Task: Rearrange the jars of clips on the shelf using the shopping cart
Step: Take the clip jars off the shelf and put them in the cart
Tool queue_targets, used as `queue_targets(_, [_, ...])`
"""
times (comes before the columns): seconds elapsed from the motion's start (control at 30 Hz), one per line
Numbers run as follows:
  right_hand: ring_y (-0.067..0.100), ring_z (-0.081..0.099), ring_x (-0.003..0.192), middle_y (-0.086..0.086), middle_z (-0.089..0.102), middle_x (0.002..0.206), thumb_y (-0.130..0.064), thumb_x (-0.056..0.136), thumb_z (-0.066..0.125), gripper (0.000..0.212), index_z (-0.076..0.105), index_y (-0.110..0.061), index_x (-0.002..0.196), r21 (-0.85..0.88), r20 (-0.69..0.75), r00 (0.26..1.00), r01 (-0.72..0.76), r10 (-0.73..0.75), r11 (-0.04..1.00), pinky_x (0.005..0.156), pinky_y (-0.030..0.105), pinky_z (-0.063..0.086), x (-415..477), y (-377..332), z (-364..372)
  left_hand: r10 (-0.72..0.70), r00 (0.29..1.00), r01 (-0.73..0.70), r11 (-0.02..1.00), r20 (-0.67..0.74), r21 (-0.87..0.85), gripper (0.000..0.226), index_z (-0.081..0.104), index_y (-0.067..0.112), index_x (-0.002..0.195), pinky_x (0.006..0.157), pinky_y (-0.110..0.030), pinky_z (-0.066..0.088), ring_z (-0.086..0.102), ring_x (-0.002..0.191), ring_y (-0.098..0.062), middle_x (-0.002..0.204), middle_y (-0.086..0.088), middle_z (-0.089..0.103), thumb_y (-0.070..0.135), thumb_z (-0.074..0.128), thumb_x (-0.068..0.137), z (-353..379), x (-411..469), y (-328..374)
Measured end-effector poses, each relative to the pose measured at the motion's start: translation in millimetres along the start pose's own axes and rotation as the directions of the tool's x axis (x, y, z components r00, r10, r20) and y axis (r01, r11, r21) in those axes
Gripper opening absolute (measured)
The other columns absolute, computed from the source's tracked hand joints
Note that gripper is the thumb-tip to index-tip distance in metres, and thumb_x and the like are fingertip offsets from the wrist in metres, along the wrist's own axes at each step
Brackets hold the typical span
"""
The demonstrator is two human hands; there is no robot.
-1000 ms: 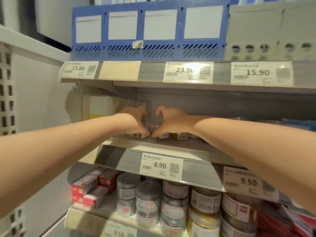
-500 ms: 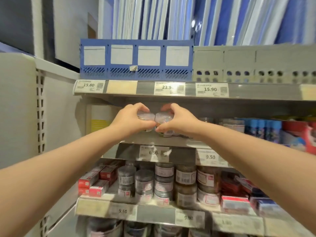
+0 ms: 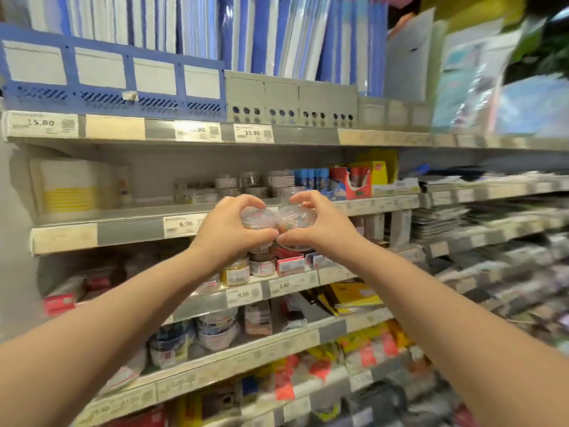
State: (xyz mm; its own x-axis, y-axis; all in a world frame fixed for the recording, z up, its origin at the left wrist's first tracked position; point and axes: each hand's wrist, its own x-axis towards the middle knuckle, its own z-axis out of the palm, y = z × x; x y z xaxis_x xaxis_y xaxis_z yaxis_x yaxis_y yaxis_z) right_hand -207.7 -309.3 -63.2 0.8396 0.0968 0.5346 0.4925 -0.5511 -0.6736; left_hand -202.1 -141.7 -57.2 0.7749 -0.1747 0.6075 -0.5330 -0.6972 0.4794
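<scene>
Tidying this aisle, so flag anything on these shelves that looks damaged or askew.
The red and yellow carton on the jar shelf has a ragged, torn-looking front. Lower down, yellow packets lie slanted and overlapping.

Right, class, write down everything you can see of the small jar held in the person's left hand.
The jar is small, round and clear, plastic by its look, with a transparent lid and blurred, multicoloured contents. It is roughly upright, held in front of the shelf edge. The left hand grips it, fingers over the top, thumb low in front. Its right side seems to touch a second jar in the right hand.
</scene>
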Motion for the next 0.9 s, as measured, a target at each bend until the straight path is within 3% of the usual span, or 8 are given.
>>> queue_targets(0.1, [0.009, 0.046, 0.110, -0.008, 0.043, 0.118, -0.027, 0.067, 0.080, 0.064, 0.047, -0.028, 0.121, -0.031, -0.118, 0.989, -0.092, 0.088, 0.995, 0.089, 0.034, 0.048, -48.7, 20.4, -36.0, 0.091, 0.994, -0.085, 0.992, 0.063, -0.096, 0.038, 0.055, 0.032, 0.103, 0.084, -0.024, 0.031, 0.046, 0.107, -0.010, 0.112, 0.007, 0.049, 0.037, 0.074, 0.071, 36.6, -14.9, 35.0])
queue_targets(0.2, [0.003, 0.039, 0.107, -0.011, 0.039, 0.117, -0.031, 0.071, 0.079, 0.064, 0.045, -0.026, 0.125, -0.129, -0.213, 0.965, -0.181, 0.151, 0.975, 0.084, 0.021, 0.036, -103.0, 45.7, -72.9, 0.148, 0.981, -0.117, 0.968, 0.128, -0.220, 0.038, 0.055, 0.031, 0.104, 0.083, -0.021, 0.031, 0.046, 0.109, -0.010, 0.113, 0.006, 0.049, 0.035, 0.074, 0.072, 86.8, -31.0, 71.4])
queue_targets(0.3, [0.004, 0.039, 0.110, -0.010, 0.041, 0.121, -0.034, 0.071, 0.078, 0.066, 0.043, -0.027, 0.126, -0.137, -0.326, 0.906, -0.328, 0.270, 0.935, 0.087, 0.024, 0.037, -162.2, 75.7, -110.3, 0.226, 0.953, -0.160, 0.940, 0.200, -0.300, 0.043, 0.056, 0.026, 0.110, 0.077, -0.015, 0.025, 0.042, 0.108, -0.006, 0.109, 0.007, 0.044, 0.034, 0.075, 0.072, 150.5, -48.8, 112.7])
queue_targets(0.43, [0.010, 0.045, 0.112, -0.008, 0.043, 0.119, -0.031, 0.071, 0.078, 0.060, 0.043, -0.028, 0.119, -0.101, -0.483, 0.781, -0.499, 0.396, 0.861, 0.087, 0.026, 0.040, -244.4, 126.6, -159.1, 0.319, 0.893, -0.172, 0.893, 0.318, -0.415, 0.049, 0.057, 0.025, 0.115, 0.070, -0.013, 0.023, 0.037, 0.099, -0.003, 0.106, 0.008, 0.043, 0.033, 0.076, 0.071, 244.4, -84.3, 173.7])
queue_targets(0.53, [0.009, 0.047, 0.111, -0.008, 0.043, 0.119, -0.033, 0.071, 0.079, 0.061, 0.044, -0.028, 0.121, -0.050, -0.555, 0.672, -0.616, 0.491, 0.786, 0.086, 0.023, 0.038, -299.8, 168.7, -191.7, 0.377, 0.831, -0.175, 0.875, 0.408, -0.451, 0.060, 0.055, 0.022, 0.125, 0.077, -0.010, 0.023, 0.041, 0.113, -0.010, 0.114, 0.005, 0.041, 0.034, 0.077, 0.071, 311.5, -114.7, 214.4])
queue_targets(0.6, [0.010, 0.048, 0.111, -0.008, 0.043, 0.120, -0.035, 0.071, 0.079, 0.067, 0.043, -0.025, 0.126, -0.031, -0.571, 0.604, -0.693, 0.557, 0.720, 0.087, 0.025, 0.040, -332.3, 198.8, -210.2, 0.374, 0.794, -0.137, 0.879, 0.480, -0.457, 0.065, 0.052, 0.021, 0.129, 0.083, -0.010, 0.023, 0.039, 0.121, -0.016, 0.124, 0.000, 0.040, 0.035, 0.077, 0.071, 352.8, -132.5, 237.5])
queue_targets(0.73, [0.012, 0.048, 0.110, -0.005, 0.044, 0.120, -0.033, 0.068, 0.081, 0.070, 0.044, -0.023, 0.127, -0.007, -0.605, 0.474, -0.807, 0.640, 0.591, 0.084, 0.023, 0.038, -393.6, 261.1, -228.4, 0.346, 0.711, -0.070, 0.901, 0.612, -0.429, 0.070, 0.047, 0.020, 0.134, 0.080, -0.007, 0.023, 0.043, 0.118, -0.014, 0.132, -0.001, 0.037, 0.037, 0.076, 0.072, 430.6, -172.9, 261.4])
queue_targets(0.9, [0.019, 0.050, 0.113, -0.002, 0.042, 0.123, -0.033, 0.070, 0.080, 0.074, 0.041, -0.022, 0.132, 0.105, -0.587, 0.277, -0.905, 0.760, 0.411, 0.087, 0.029, 0.041, -464.1, 327.4, -215.0, 0.305, 0.587, -0.005, 0.927, 0.750, -0.374, 0.069, 0.054, 0.011, 0.126, 0.087, -0.016, 0.035, 0.051, 0.108, -0.020, 0.118, -0.007, 0.044, 0.031, 0.082, 0.067, 510.9, -232.4, 257.0])
